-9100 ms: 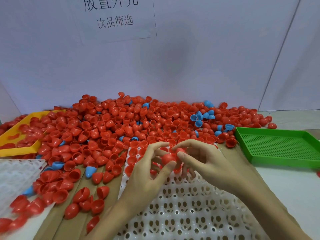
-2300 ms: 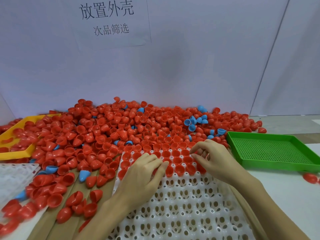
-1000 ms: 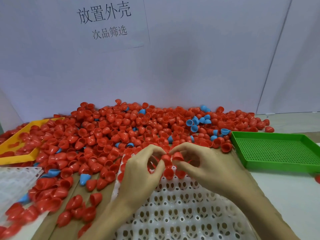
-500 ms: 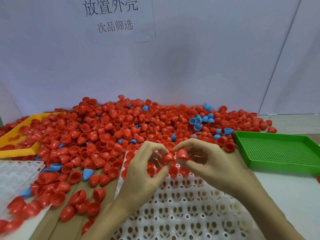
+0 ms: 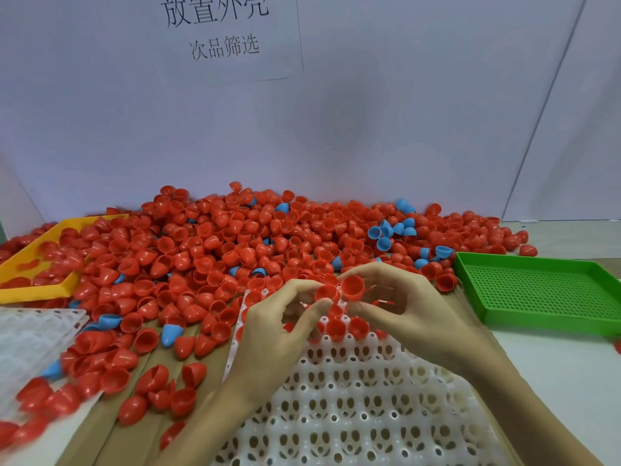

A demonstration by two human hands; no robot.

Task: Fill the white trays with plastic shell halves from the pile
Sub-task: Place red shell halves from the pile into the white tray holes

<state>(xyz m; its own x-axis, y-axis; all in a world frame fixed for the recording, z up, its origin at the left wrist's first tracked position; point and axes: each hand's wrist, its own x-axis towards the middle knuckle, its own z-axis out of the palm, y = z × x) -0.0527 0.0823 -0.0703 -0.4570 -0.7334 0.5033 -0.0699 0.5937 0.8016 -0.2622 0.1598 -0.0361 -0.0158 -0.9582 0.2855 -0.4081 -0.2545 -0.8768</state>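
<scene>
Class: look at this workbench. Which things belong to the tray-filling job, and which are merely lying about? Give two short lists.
In the job:
- left hand, pinching a red shell half
- right hand, pinching another red shell half
- white tray
- pile of shells

Lying about:
- green tray
- yellow tray
- wall notice

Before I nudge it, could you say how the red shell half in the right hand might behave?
The red shell half looks thin and hollow, so probably light. Its rounded dome would likely roll or tip. The right hand holds it by fingertips alone.
</scene>
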